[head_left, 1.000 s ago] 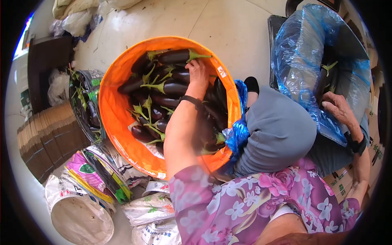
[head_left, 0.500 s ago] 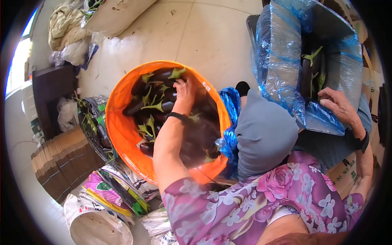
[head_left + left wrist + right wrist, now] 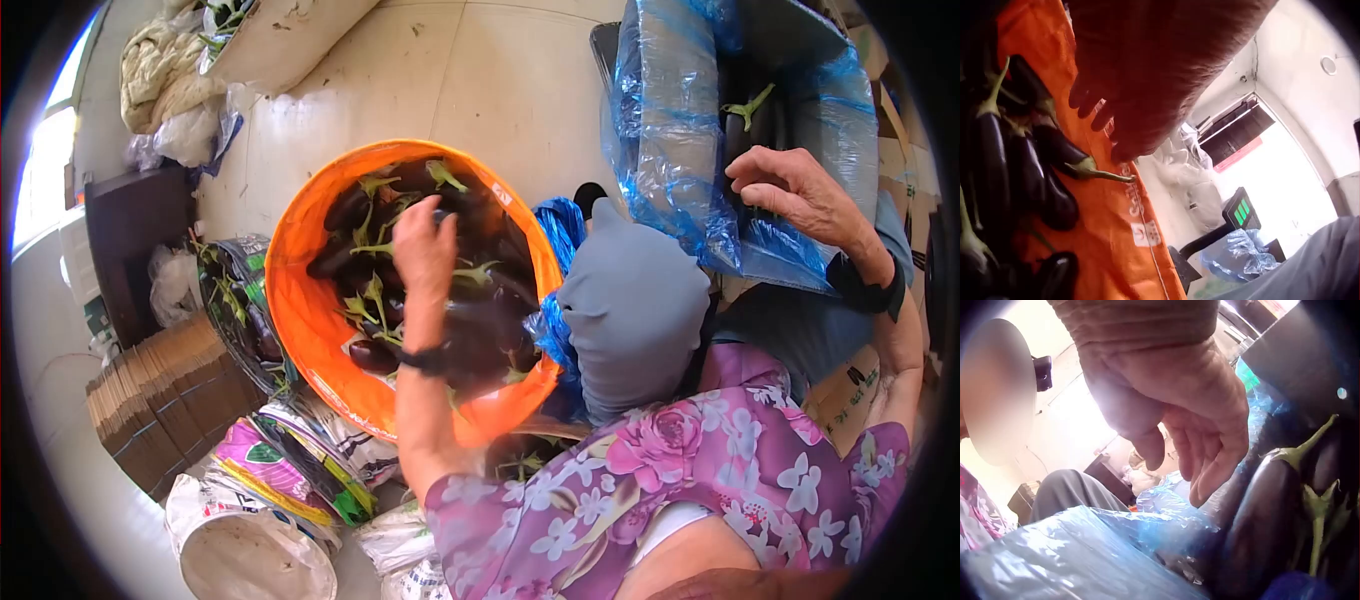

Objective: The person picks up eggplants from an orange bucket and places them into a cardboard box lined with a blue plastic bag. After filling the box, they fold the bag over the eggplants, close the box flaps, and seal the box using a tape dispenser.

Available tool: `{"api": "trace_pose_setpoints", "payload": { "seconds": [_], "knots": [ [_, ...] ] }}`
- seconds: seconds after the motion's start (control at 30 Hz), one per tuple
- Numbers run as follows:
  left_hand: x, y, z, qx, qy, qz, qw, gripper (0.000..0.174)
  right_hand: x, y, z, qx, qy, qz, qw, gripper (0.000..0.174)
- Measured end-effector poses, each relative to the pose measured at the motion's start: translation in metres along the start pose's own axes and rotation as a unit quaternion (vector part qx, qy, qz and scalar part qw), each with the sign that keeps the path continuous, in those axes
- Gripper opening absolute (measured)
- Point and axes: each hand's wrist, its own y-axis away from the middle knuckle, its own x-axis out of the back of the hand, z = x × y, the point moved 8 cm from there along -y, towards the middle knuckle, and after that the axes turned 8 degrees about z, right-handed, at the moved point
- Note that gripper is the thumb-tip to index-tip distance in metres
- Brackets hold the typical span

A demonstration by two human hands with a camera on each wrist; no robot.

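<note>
A round orange tub (image 3: pixel 300 290) on the floor is full of dark purple eggplants (image 3: pixel 350 210) with green stems. My left hand (image 3: pixel 423 248) hovers over the middle of the pile, fingers hanging loosely. The left wrist view shows that hand (image 3: pixel 1116 119) holding nothing, above an eggplant (image 3: pixel 1060 147) lying against the tub wall (image 3: pixel 1116 237). My right hand (image 3: pixel 785 190) is raised over a box lined with blue plastic (image 3: pixel 670 130) that holds an eggplant (image 3: pixel 745 110). In the right wrist view the right hand (image 3: pixel 1204 456) has relaxed, downward-pointing fingers just above an eggplant (image 3: pixel 1260 525).
My grey-trousered knee (image 3: pixel 630 300) sits between the tub and the box. Left of the tub are a sack with more eggplants (image 3: pixel 235 300), a stack of flat cardboard (image 3: pixel 150 410), printed bags (image 3: pixel 290 450) and a white sack (image 3: pixel 250 550). Pale floor tiles (image 3: pixel 500 90) lie beyond.
My left hand has drawn back from the tub's far rim to over the middle of the pile. My right hand has lifted off the box's front edge.
</note>
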Motion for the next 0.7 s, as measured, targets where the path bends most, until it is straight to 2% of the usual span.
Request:
{"api": "trace_pose_setpoints", "payload": {
  "seconds": [0.03,0.1,0.17,0.2,0.27,0.3,0.33,0.37,0.43,0.5,0.57,0.6,0.63,0.7],
  "knots": [
    [-0.028,-0.004,0.011,-0.01,-0.016,-0.029,0.999,0.039,0.0,0.002,-0.001,0.0,0.002,0.0,1.0,0.027],
    [-0.072,-0.01,0.026,-0.068,-0.15,0.025,0.986,0.049,0.0,0.01,-0.004,-0.009,0.022,-0.005,1.0,0.029],
    [-0.121,-0.022,0.022,-0.068,-0.246,0.019,0.967,0.054,0.006,0.015,0.005,-0.029,0.021,0.0,0.999,0.03],
    [-0.132,-0.024,0.022,-0.074,-0.284,-0.062,0.954,0.053,0.008,0.018,0.013,-0.045,0.009,0.011,0.999,0.03],
    [-0.127,-0.027,0.023,-0.102,-0.267,-0.074,0.955,0.048,0.011,0.022,0.018,-0.079,0.003,0.015,0.997,0.03],
    [-0.128,-0.028,0.023,-0.129,-0.253,-0.083,0.955,0.043,0.013,0.022,0.018,-0.083,0.005,0.017,0.996,0.03],
    [-0.122,-0.028,0.023,-0.171,-0.229,-0.056,0.957,0.04,0.013,0.023,0.018,-0.078,0.003,0.019,0.997,0.03],
    [-0.122,-0.028,0.021,-0.172,-0.232,-0.059,0.956,0.04,0.012,0.022,0.017,-0.07,-0.001,0.02,0.997,0.031],
    [-0.13,-0.032,0.019,-0.224,-0.305,-0.128,0.917,0.039,0.01,0.018,0.016,-0.061,0.0,0.022,0.998,0.03],
    [-0.127,-0.029,0.015,-0.246,-0.244,-0.077,0.935,0.044,0.014,0.019,0.015,-0.062,0.008,0.033,0.997,0.029],
    [-0.121,-0.027,0.012,-0.26,-0.242,-0.041,0.934,0.055,0.012,0.02,0.005,-0.019,0.057,0.027,0.998,0.027],
    [-0.104,-0.03,0.013,-0.236,-0.187,-0.066,0.952,0.064,0.013,0.022,0.005,-0.027,0.043,0.028,0.998,0.025],
    [-0.087,-0.03,0.019,-0.238,-0.187,-0.066,0.951,0.064,0.015,0.023,0.007,-0.027,0.041,0.029,0.998,0.025],
    [-0.036,-0.035,0.015,-0.136,-0.05,-0.001,0.989,0.063,0.018,0.024,0.013,-0.049,0.025,0.04,0.998,0.025]
  ]
}}
